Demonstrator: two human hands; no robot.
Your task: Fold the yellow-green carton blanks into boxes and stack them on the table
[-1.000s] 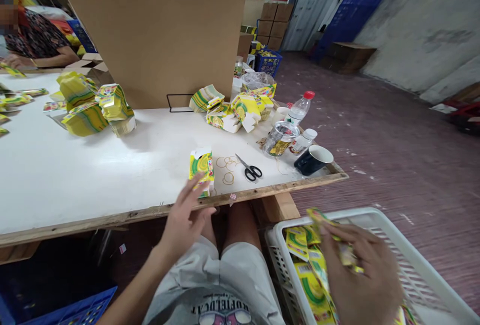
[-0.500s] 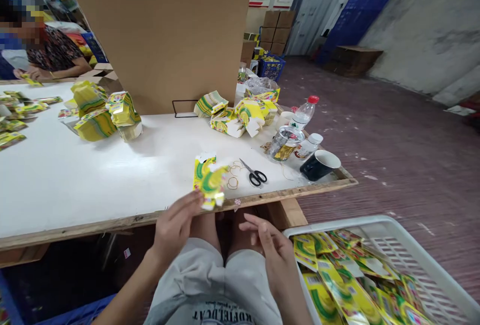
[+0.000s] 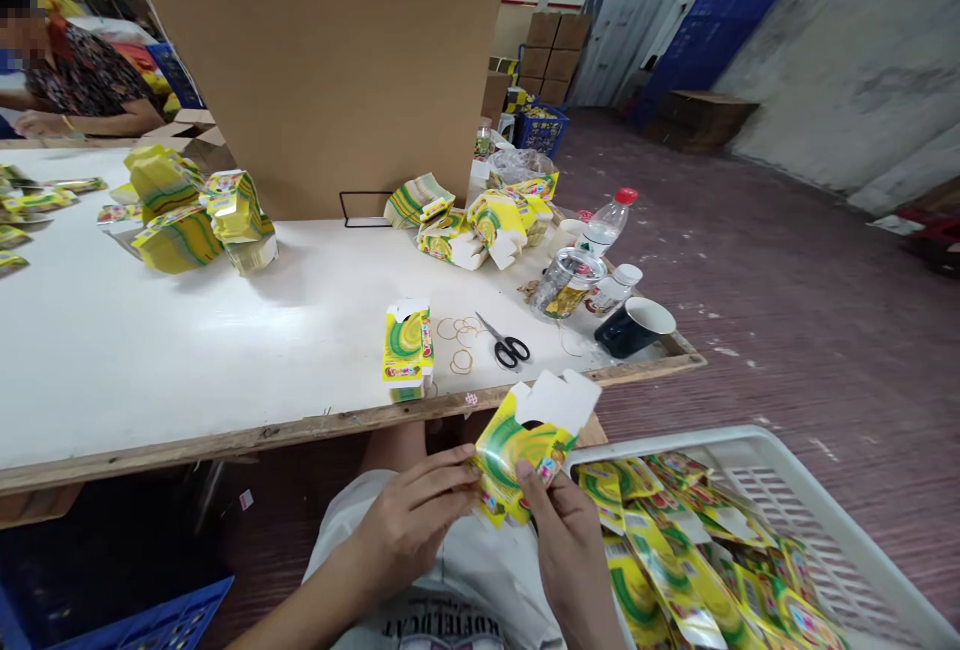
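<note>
Both of my hands hold one yellow and green printed carton [image 3: 517,445] over my lap, its white end flaps standing open at the upper right. My left hand [image 3: 424,500] pinches its left edge. My right hand [image 3: 559,520] grips the lower right side, thumb on the printed face. Just beyond, at the table's front edge, a stack of like cartons [image 3: 407,345] lies on the white table [image 3: 322,330]. Rubber bands [image 3: 459,332] and black-handled scissors [image 3: 504,342] rest to the right of that stack.
A white plastic basket [image 3: 780,445] of cartons stands at my right. A dark mug [image 3: 636,328], bottle [image 3: 609,222] and jar [image 3: 570,282] line the table's right end. Carton bundles [image 3: 240,220] sit before a large cardboard sheet [image 3: 322,70]. Another person [image 3: 82,80] works at far left.
My left hand has brought the carton from the table edge rightward and down to my lap. My right hand, empty before, has closed on it.
</note>
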